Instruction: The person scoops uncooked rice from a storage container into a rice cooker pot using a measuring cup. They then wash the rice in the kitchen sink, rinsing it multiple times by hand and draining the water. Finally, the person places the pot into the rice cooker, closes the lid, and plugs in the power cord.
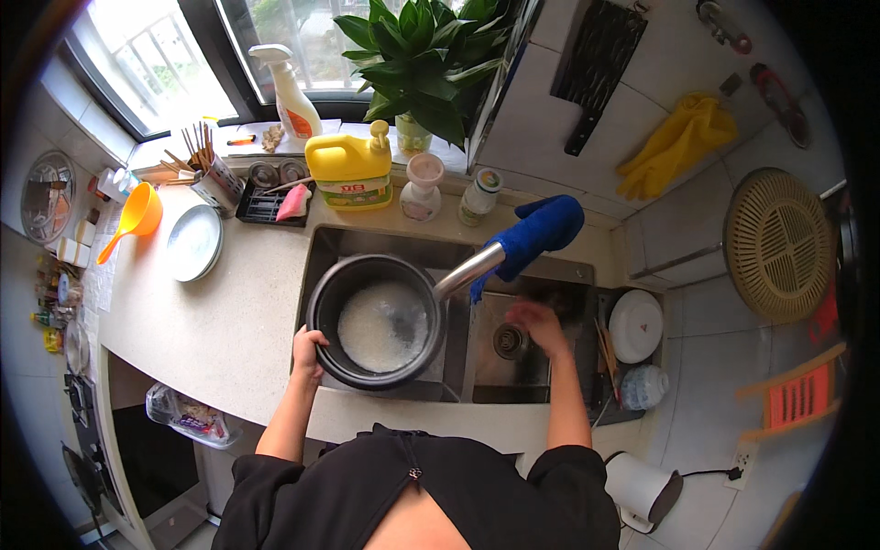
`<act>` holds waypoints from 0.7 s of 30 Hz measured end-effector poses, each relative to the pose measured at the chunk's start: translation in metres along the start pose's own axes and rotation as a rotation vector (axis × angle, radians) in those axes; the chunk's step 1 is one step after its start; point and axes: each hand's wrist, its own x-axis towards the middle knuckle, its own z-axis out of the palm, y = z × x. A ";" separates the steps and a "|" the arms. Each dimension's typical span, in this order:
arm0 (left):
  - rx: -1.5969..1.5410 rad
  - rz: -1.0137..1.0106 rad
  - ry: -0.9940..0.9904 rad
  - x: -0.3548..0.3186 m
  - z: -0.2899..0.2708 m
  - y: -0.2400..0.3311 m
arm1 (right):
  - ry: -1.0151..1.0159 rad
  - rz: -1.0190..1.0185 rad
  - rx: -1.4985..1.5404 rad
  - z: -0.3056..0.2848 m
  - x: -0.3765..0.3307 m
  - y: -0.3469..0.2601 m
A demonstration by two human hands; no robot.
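My left hand [309,356] is closed on the left rim of a dark rice cooker inner pot [321,302], which stands at the left basin of the sink. White rice [374,332] lies in cloudy water at its bottom. A metal faucet [471,270], with a blue cloth [539,236] wrapped round its far part, reaches to the pot's right rim. Over the right basin [495,380], near the drain [508,341], is my right hand [539,325]. Motion smears its fingers, so their state is unclear. It is apart from the pot.
Behind the sink stand a yellow detergent jug [350,165], a glass jar [480,197] and a black tray [259,200] with a pink sponge. Stacked plates [194,242] and an orange ladle [137,213] sit left. White bowls [635,326] are right of the sink.
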 end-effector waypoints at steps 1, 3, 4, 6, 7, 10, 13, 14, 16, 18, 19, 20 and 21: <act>0.006 0.003 0.002 0.000 -0.006 0.001 | -0.062 0.075 0.097 0.011 -0.009 0.000; 0.069 0.070 0.081 -0.006 -0.004 -0.006 | -0.189 0.047 -0.088 0.034 -0.024 -0.012; 0.101 0.053 0.039 -0.009 -0.005 -0.006 | -0.251 0.028 -0.181 0.046 -0.031 -0.023; 0.115 0.042 -0.010 -0.009 -0.016 -0.007 | -0.355 -0.070 -0.233 0.068 -0.043 -0.045; 0.074 0.059 0.016 -0.019 -0.012 0.005 | -0.406 -0.114 -0.254 0.080 -0.051 -0.055; 0.042 -0.020 0.013 -0.025 -0.020 0.014 | -0.477 -0.175 -0.151 0.122 -0.068 -0.103; -0.047 -0.021 -0.046 -0.045 -0.005 0.025 | -0.464 -0.532 -0.378 0.179 -0.059 -0.124; -0.032 -0.040 -0.133 -0.036 -0.020 0.018 | -0.454 -0.673 -0.479 0.199 -0.050 -0.122; -0.064 -0.038 -0.133 -0.044 -0.015 0.025 | -0.448 -0.687 -0.591 0.239 -0.024 -0.105; -0.117 -0.024 -0.145 -0.055 -0.012 0.032 | -0.487 -0.528 -0.850 0.271 -0.011 -0.115; -0.137 -0.018 -0.142 -0.062 -0.007 0.037 | -0.513 -0.530 -0.898 0.283 -0.009 -0.124; -0.156 -0.012 -0.140 -0.067 -0.005 0.042 | -0.537 -0.531 -0.945 0.293 -0.008 -0.133; -0.145 -0.004 -0.142 -0.070 -0.007 0.045 | -0.566 -0.534 -0.995 0.304 -0.011 -0.141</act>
